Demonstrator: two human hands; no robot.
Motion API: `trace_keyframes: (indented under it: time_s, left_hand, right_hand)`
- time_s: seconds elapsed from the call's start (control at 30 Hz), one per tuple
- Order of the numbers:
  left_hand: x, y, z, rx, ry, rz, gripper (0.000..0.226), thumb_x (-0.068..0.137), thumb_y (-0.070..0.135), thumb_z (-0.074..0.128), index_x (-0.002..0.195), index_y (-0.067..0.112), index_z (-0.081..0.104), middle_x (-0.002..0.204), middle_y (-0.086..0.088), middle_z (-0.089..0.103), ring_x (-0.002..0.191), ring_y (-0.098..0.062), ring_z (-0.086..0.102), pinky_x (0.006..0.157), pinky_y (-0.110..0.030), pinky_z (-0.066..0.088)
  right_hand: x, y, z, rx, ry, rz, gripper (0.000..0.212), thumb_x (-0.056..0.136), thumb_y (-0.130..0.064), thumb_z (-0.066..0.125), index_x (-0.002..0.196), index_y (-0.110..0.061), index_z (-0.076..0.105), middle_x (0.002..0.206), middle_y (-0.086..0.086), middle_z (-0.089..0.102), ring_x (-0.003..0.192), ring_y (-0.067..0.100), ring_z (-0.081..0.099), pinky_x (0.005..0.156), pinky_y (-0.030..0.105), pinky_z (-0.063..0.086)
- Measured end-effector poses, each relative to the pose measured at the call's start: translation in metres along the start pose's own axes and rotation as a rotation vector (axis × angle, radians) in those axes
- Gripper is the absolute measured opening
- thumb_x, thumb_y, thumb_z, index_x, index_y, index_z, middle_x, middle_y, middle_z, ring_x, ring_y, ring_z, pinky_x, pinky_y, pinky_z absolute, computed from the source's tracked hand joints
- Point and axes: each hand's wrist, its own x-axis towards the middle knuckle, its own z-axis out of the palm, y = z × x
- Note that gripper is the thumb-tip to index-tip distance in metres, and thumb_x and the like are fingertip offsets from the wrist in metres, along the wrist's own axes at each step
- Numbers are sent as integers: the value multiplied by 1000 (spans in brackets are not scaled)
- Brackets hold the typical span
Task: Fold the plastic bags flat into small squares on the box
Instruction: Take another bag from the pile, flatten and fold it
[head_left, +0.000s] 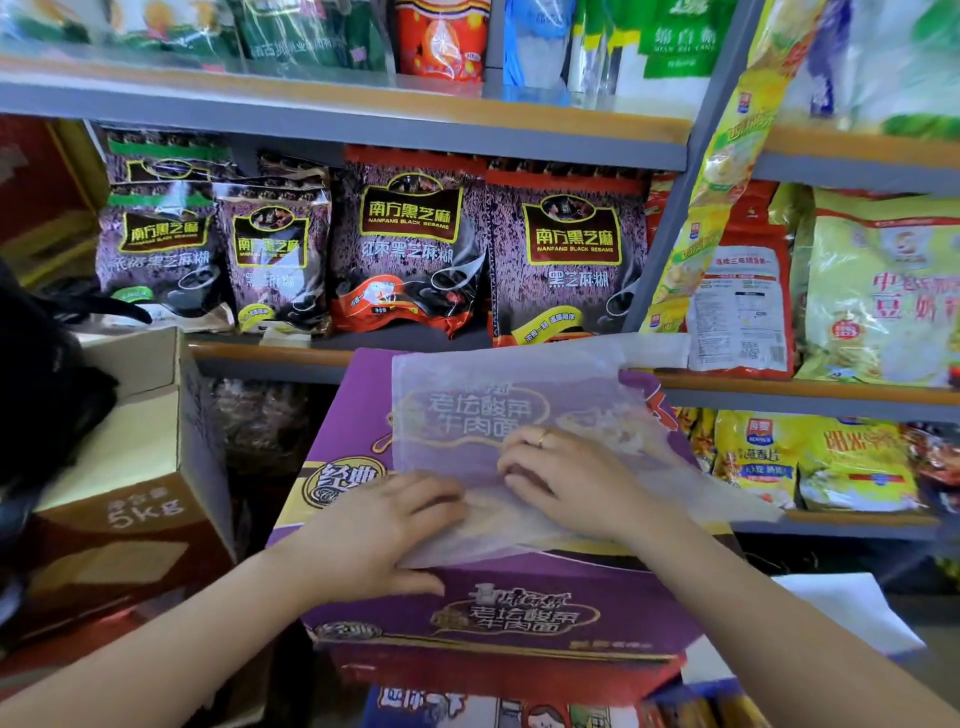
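Box (519, 603) print veiled under bag (467, 395)

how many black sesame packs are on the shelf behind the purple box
4 front packs: far left, a smaller one beside it, a red-trimmed one in the middle, and the rightmost by the shelf post. More packs stand partly hidden behind the two on the left.

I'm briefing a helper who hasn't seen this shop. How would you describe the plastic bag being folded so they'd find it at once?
Start at the purple box standing in front of the shelves. The plastic bag lies spread on its top, under the left hand and right hand. Unlike the printed food packets behind, it is thin, translucent and unprinted, so the box's lettering shows through.
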Motion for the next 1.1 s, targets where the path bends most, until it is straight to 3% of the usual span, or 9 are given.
trace_keyframes:
  time_s: [0.17, 0.27, 0.37, 0.47, 0.67, 0.8, 0.87, 1.0, 1.1]
  left_hand:
    - [-16, 2, 6, -137, 146, 44, 43, 98, 41, 33, 110, 14, 64, 118, -1, 65, 108, -16, 60, 95, -25, 43]
    - [-21, 8, -4, -360, 196, -63, 47, 100, 40, 26, 107, 17, 66, 103, 1, 70, 94, -11, 65, 84, -16, 44]
    - [-23, 14, -20, -586, 329, -276, 39, 96, 56, 20, 102, 41, 56, 81, 12, 68, 72, -2, 60, 66, -16, 46]
    - [-26, 19, -30, -731, 473, -347, 29, 90, 64, 25, 90, 56, 53, 82, 34, 59, 72, 14, 54, 63, -1, 38]
    - [-34, 22, -33, -839, 395, -590, 19, 73, 54, 53, 84, 39, 59, 84, 28, 65, 74, 6, 62, 56, -7, 43]
    - [-33, 15, -34, -640, 296, -714, 40, 74, 52, 44, 80, 17, 63, 73, 1, 66, 67, -12, 62, 58, -35, 49]
    - [-36, 12, -34, -558, 279, -740, 46, 73, 50, 40, 85, 13, 65, 83, 3, 65, 77, -14, 59, 68, -36, 48]
    - [-45, 7, -27, -272, 164, -885, 43, 83, 39, 52, 114, 12, 60, 125, -1, 50, 114, -25, 46, 93, -35, 40]
    - [-38, 8, -16, -232, 161, -877, 29, 84, 22, 56, 108, 6, 56, 111, -5, 53, 107, -24, 47, 92, -33, 38]
  right_hand:
    - [-22, -9, 0, 63, -181, 93, 46, 94, -49, 31, 126, -24, 51, 147, -10, 38, 133, 9, 35, 106, 36, 34]
    - [-40, -19, -8, 0, -277, 107, 62, 84, -62, 48, 135, -27, 41, 146, -10, 38, 133, 9, 35, 106, 29, 30]
    - [-50, -33, -19, -140, -254, 130, 34, 92, -45, 49, 120, -25, 48, 120, -2, 58, 112, 19, 52, 84, 32, 40]
    - [-48, -43, -40, -93, -242, 108, 22, 96, -35, 43, 95, -15, 50, 96, 5, 62, 86, 22, 52, 61, 21, 34]
    - [-14, -40, -68, 22, -302, 106, 34, 97, -31, 43, 66, -20, 34, 60, -4, 38, 58, 4, 36, 59, 29, 30]
    - [23, -22, -54, -39, -302, 87, 28, 95, -27, 45, 70, -16, 41, 60, -3, 42, 57, 6, 39, 74, 43, 43]
    - [41, -17, -41, -78, -296, 31, 27, 95, -26, 45, 69, -20, 42, 68, -4, 48, 66, 10, 46, 76, 45, 44]
    - [72, -10, -16, -154, -339, -88, 23, 96, -29, 43, 100, -13, 59, 128, -1, 50, 116, 20, 44, 97, 34, 36]
    - [83, -4, -1, 10, -265, -52, 12, 93, -27, 50, 87, -17, 55, 122, -2, 50, 109, 19, 47, 92, 32, 38]
